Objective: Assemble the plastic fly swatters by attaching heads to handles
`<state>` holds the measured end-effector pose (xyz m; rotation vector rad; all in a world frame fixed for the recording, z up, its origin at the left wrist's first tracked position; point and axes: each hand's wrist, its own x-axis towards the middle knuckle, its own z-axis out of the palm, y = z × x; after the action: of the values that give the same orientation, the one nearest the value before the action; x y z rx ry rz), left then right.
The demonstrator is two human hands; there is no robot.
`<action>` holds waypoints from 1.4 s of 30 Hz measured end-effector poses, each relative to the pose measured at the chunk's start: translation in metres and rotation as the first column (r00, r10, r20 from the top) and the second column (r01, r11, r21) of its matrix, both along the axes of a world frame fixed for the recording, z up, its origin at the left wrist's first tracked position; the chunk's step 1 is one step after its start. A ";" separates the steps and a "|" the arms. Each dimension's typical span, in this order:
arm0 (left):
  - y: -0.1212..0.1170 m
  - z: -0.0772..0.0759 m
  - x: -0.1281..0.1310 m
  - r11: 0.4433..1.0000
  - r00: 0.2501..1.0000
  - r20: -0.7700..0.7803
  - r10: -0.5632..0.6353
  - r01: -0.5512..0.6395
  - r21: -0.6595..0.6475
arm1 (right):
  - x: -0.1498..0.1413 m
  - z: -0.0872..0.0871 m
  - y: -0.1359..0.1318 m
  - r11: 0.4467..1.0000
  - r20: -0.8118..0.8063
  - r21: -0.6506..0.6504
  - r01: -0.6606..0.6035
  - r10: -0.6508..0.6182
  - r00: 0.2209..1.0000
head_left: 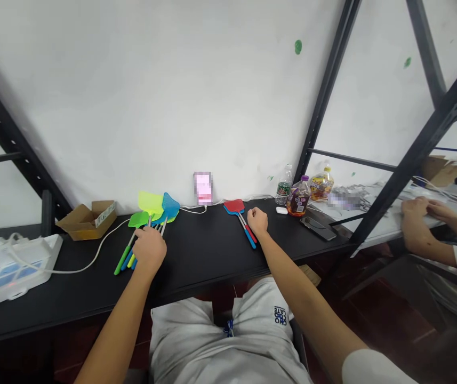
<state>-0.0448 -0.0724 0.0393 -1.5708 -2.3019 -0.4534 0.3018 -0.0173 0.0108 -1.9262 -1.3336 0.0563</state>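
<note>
On the black table [196, 256] lies a bunch of fly swatters [152, 210] with green, yellow and blue heads, their handles fanned toward me. My left hand [149, 249] rests on those handles with its fingers curled over them. A second pair of swatters, red and blue [236, 209], lies further right. My right hand [257, 221] is a loose fist resting on their handles; whether it grips them is unclear.
A small cardboard box [87, 218] and a white power strip [16, 261] with cable sit at the left. A phone [203, 188] leans on the wall. Bottles [298, 194] and a flat phone [318, 228] stand right. Another person's hands [420, 213] work at the neighbouring table.
</note>
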 end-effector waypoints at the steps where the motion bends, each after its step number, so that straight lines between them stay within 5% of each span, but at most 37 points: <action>1: -0.001 0.002 0.000 1.000 1.000 0.018 0.009 -0.009 -0.008 | 0.000 -0.001 0.000 1.000 0.000 0.007 -0.004 0.004 1.000; 12: -0.001 0.022 -0.036 0.995 0.974 0.208 0.093 -0.085 -0.048 | 0.000 -0.004 0.003 0.999 0.019 0.033 -0.008 0.008 1.000; 18: -0.019 0.026 -0.002 0.997 0.998 0.065 0.025 -0.030 0.072 | -0.010 -0.001 -0.003 0.980 0.075 0.200 0.003 -0.018 0.997; 24: -0.020 0.008 0.057 0.944 0.943 -0.122 -0.310 0.321 0.080 | -0.013 -0.002 -0.004 0.889 0.098 0.457 -0.037 -0.009 0.995; 29: -0.002 -0.013 0.079 0.804 0.790 -0.161 -0.592 0.593 -0.048 | -0.011 -0.001 0.000 0.792 0.147 0.593 -0.143 0.069 0.987; 35: 0.017 -0.025 0.085 0.682 0.649 -0.239 -0.722 0.726 -0.088 | -0.028 -0.002 0.005 0.849 0.217 0.446 -0.282 0.203 0.955; 42: 0.026 -0.030 0.095 0.682 0.652 -0.241 -0.719 0.729 -0.064 | -0.051 0.010 0.007 0.944 0.240 0.263 -0.201 0.137 0.961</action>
<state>0.0502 -0.0468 0.0096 -2.3494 -1.3755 -0.4336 0.2512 -0.0106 0.0205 -1.6043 -1.5592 -0.2586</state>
